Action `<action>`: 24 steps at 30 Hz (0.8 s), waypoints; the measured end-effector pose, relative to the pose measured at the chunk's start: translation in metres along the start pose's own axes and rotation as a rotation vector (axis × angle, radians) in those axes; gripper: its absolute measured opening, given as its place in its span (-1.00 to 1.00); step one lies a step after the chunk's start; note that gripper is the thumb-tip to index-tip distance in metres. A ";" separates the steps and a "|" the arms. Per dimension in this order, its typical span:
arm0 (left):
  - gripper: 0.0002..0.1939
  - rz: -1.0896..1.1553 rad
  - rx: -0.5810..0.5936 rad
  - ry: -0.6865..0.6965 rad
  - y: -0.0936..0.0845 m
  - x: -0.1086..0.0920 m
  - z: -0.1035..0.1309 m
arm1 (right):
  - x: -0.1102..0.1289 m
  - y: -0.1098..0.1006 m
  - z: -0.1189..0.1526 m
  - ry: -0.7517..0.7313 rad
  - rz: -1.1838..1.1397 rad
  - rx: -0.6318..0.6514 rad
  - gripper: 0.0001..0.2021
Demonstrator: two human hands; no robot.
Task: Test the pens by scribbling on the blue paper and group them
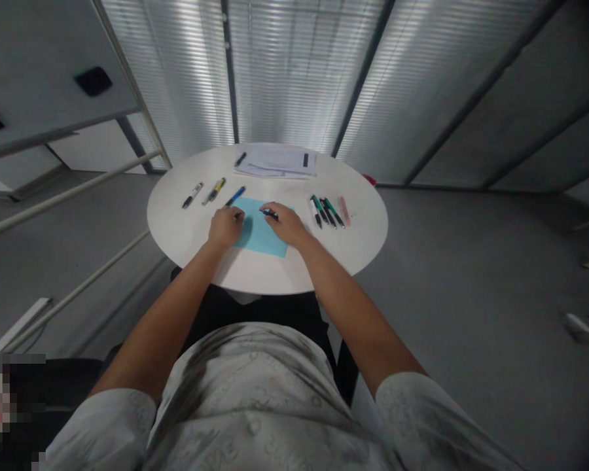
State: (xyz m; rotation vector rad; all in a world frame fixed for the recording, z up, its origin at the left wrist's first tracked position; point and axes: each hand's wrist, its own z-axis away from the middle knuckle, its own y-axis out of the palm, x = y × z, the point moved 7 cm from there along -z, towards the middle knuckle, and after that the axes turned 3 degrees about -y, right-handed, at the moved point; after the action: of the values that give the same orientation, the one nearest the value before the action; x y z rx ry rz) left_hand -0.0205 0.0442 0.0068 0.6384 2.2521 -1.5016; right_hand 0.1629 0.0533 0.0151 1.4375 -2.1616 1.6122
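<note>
A light blue sheet of paper [265, 239] lies near the front of the round white table [360, 242]. My right hand [285, 224] is over the sheet's right part, its fingers closed on a dark pen [269, 214] that points left. At the sheet's left edge, my left hand [226, 226] is closed around a small dark object [237, 216], perhaps a pen cap; it is too small to tell. Just beyond my left hand lies a blue pen [236, 195], touching or close to the sheet's upper left corner.
Papers [279, 161] with two dark items lie at the table's far side. Several green and black pens [328, 212] and a pink stick [345, 211] are at the right. A black-and-white pen [193, 195] and a yellow one [217, 189] lie at the left, near metal rails.
</note>
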 end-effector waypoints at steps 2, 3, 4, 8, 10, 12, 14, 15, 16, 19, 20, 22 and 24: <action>-0.84 0.097 -0.027 0.020 -0.002 -0.001 -0.001 | 0.000 0.000 0.000 0.002 -0.001 -0.002 -0.71; -0.87 0.149 -0.044 0.024 -0.003 0.000 -0.001 | 0.001 0.000 0.000 0.001 -0.002 -0.002 -0.71; -0.90 0.200 -0.060 0.024 -0.004 0.001 -0.001 | 0.001 0.000 0.000 -0.001 -0.003 -0.001 -0.72; -0.98 0.373 -0.117 -0.012 -0.005 0.009 -0.001 | 0.003 0.002 0.001 -0.001 0.000 0.013 -0.72; -0.96 0.440 -0.131 -0.014 -0.006 0.011 -0.002 | 0.004 0.002 0.001 0.006 0.007 0.018 -0.71; -0.94 0.486 -0.133 -0.003 -0.007 0.011 -0.003 | 0.006 0.003 0.002 0.002 0.011 0.032 -0.71; -0.92 0.513 -0.138 0.001 -0.009 0.010 -0.004 | 0.008 0.006 0.001 -0.022 0.007 0.053 -0.71; -0.92 0.528 -0.141 -0.003 -0.010 0.009 -0.004 | 0.010 0.007 0.001 -0.040 0.003 0.061 -0.73; -0.91 0.546 -0.141 -0.006 -0.011 0.009 -0.003 | 0.011 0.008 0.001 -0.060 -0.002 0.068 -0.75; -0.90 0.620 -0.119 -0.007 -0.008 0.007 -0.002 | 0.013 0.010 0.001 -0.113 -0.005 0.073 -0.76; -0.90 0.643 -0.109 -0.002 -0.007 0.007 -0.001 | 0.013 0.011 0.001 -0.123 -0.001 0.073 -0.76; -0.88 0.682 -0.089 0.013 -0.005 0.006 -0.001 | 0.013 0.010 0.001 -0.126 0.013 0.070 -0.75; -0.86 0.713 -0.061 0.022 -0.002 0.006 -0.002 | 0.013 0.008 0.001 -0.118 0.022 0.058 -0.75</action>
State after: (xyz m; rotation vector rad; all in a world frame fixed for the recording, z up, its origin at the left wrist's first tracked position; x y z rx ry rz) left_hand -0.0264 0.0460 0.0057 1.2687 1.7733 -1.0580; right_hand 0.1502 0.0443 0.0162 1.5685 -2.2176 1.6503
